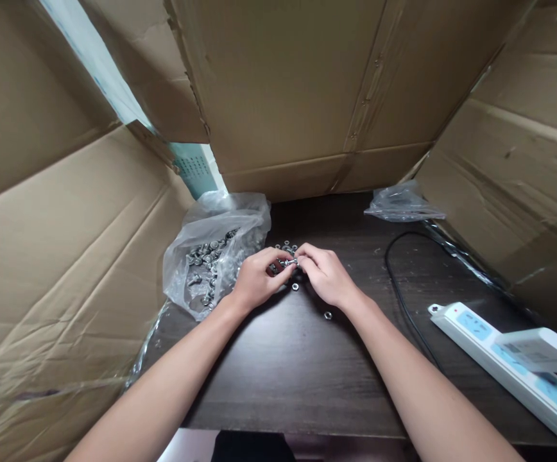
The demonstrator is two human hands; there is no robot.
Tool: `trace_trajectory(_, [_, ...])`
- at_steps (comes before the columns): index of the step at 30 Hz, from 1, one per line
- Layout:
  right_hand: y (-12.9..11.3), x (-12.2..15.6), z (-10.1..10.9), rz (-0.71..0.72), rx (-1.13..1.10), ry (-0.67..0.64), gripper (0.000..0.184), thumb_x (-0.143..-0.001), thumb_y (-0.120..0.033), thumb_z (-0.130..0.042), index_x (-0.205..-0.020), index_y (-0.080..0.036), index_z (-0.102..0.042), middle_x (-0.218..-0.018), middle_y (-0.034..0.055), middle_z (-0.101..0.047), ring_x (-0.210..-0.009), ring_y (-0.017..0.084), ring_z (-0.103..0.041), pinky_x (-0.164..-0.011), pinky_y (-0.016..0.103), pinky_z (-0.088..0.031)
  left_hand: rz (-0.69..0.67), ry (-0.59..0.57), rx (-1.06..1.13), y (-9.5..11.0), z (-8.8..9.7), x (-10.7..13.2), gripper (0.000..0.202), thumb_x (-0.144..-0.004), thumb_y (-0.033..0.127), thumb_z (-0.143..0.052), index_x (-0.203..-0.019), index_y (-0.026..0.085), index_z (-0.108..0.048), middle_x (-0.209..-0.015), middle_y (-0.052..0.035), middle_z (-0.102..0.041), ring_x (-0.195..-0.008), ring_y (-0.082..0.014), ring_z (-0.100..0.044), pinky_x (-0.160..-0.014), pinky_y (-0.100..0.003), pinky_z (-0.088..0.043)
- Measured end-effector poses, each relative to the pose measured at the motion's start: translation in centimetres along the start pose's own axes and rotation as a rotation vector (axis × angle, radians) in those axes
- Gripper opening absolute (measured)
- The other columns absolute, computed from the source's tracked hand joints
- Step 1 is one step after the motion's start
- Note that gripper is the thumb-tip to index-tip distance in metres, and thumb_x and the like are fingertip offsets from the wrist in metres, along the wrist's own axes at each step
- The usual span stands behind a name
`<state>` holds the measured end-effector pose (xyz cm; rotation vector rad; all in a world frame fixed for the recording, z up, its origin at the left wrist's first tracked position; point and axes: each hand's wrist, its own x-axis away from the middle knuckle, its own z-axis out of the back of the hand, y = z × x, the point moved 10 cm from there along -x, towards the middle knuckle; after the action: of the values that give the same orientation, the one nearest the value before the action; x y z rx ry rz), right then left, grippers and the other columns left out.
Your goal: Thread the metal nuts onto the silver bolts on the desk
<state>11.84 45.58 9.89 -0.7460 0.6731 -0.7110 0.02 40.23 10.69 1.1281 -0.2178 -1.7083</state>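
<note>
Both hands meet over the middle of the dark table. A small shiny bolt lies between them. My left hand pinches it from the left with thumb and forefinger. At its right end, the fingertips of my right hand are closed; whether they grip the bolt or a nut on it is too small to tell. Several loose nuts and metal pieces lie just behind the fingers. One hex nut rests below the fingertips, and another nut lies nearer me, by my right wrist.
Left of my hands stands an open clear plastic bag with many bolts inside. A folded plastic bag lies at the back right. A black cable and a white power strip occupy the right. Cardboard walls enclose the table.
</note>
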Motion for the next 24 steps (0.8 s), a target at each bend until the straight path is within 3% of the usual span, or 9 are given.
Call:
trace_trajectory(10, [0.37, 0.03, -0.54, -0.015, 0.049, -0.025, 0.031, -0.101, -0.030, -0.041, -0.076, -0.021, -0.055, -0.077, 0.0016, -0.064, -0.071, 0.018, -0.056, -0.065, 0.028, -0.033, -0.013, -0.014, 0.018, 0.20, -0.11, -0.11, 0.012, -0.092, 0.027, -0.069, -0.101, 0.019, -0.072, -0.091, -0.0035, -0.073, -0.070, -0.0114, -0.065, -0.059, -0.020, -0.053])
trace_trajectory(16, [0.19, 0.05, -0.33, -0.026, 0.021, -0.024, 0.015, -0.096, -0.025, -0.050, -0.085, -0.021, -0.059, -0.076, -0.0009, -0.063, -0.071, 0.018, -0.056, -0.067, 0.028, -0.034, -0.023, 0.009, -0.010, 0.26, 0.12, -0.11, 0.011, -0.092, 0.025, -0.069, -0.101, 0.019, -0.072, -0.087, -0.0023, -0.072, -0.070, -0.0109, -0.065, -0.060, -0.020, -0.053])
trace_trajectory(24, [0.37, 0.03, -0.52, -0.024, 0.079, -0.043, 0.030, -0.102, -0.032, -0.042, -0.076, -0.021, -0.053, -0.075, 0.0015, -0.062, -0.070, 0.018, -0.055, -0.066, 0.029, -0.034, -0.030, 0.008, 0.004, 0.44, 0.14, -0.20, 0.012, -0.093, 0.027, -0.068, -0.101, 0.019, -0.072, -0.086, -0.0027, -0.071, -0.067, -0.0108, -0.064, -0.058, -0.020, -0.053])
